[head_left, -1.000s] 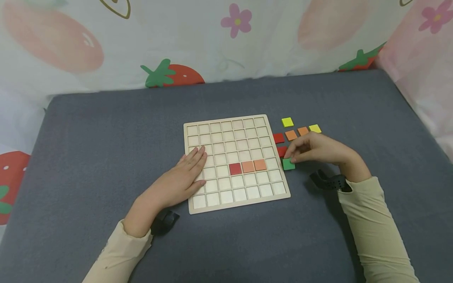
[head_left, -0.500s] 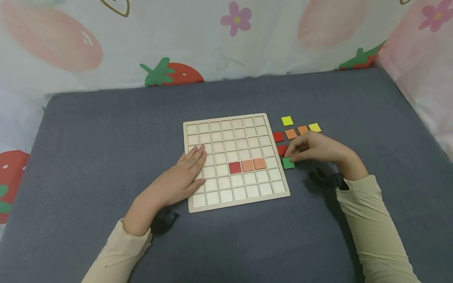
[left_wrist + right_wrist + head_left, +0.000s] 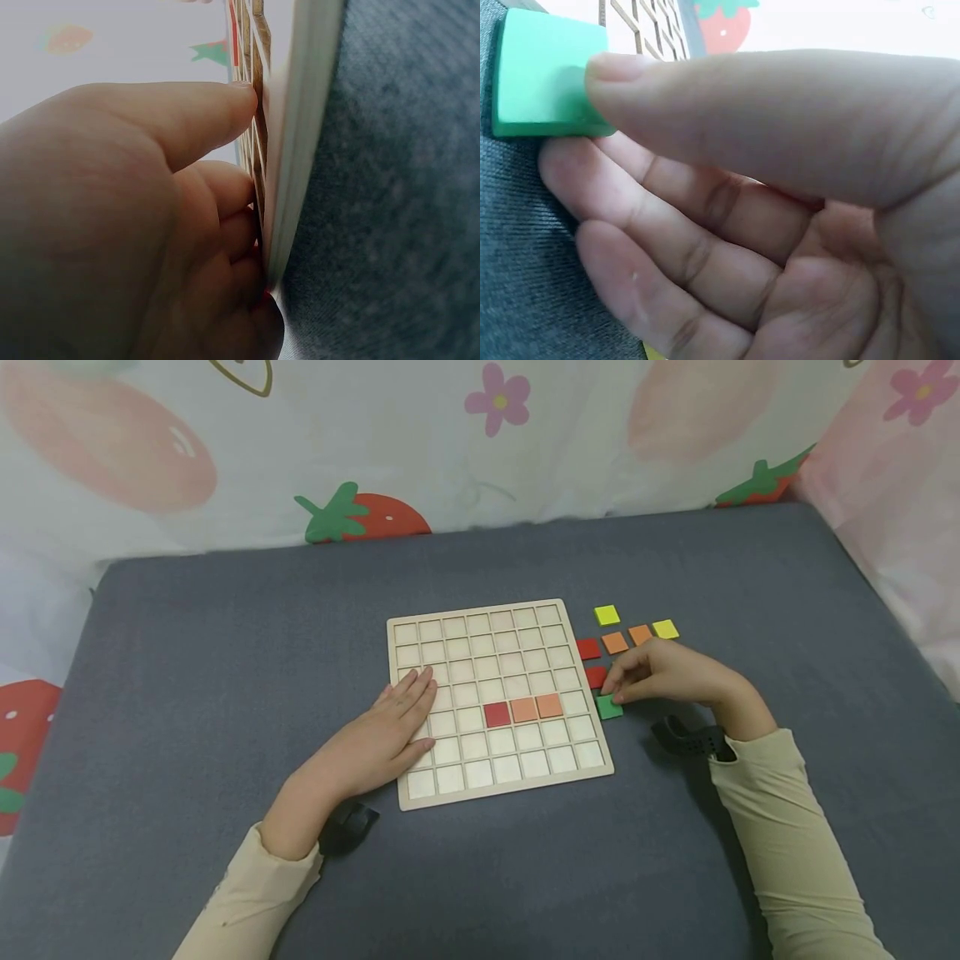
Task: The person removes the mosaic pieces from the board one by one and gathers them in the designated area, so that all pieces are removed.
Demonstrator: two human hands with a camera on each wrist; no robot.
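A wooden grid board (image 3: 480, 785) lies on the grey cloth, with one red tile (image 3: 497, 715) and two orange tiles (image 3: 523, 710) side by side in one of its rows. My left hand (image 3: 386, 731) rests on the board's left edge, fingers straight and thumb spread. In the left wrist view its thumb (image 3: 202, 112) meets the grid from the side. Just off the board's right edge, my right hand (image 3: 667, 677) pinches a green tile (image 3: 609, 707). The right wrist view has the thumb on a corner of that green tile (image 3: 544, 71) and the other fingers curled beneath.
Close to the right hand lie loose tiles: two red (image 3: 588, 649), two orange (image 3: 615, 643) and two yellow (image 3: 606, 615). One red tile sits partly behind the fingers. A strawberry-print curtain (image 3: 420, 443) hangs behind the table's far edge.
Both hands keep their places, the right one still at the green tile. The whole view has shifted very slightly.
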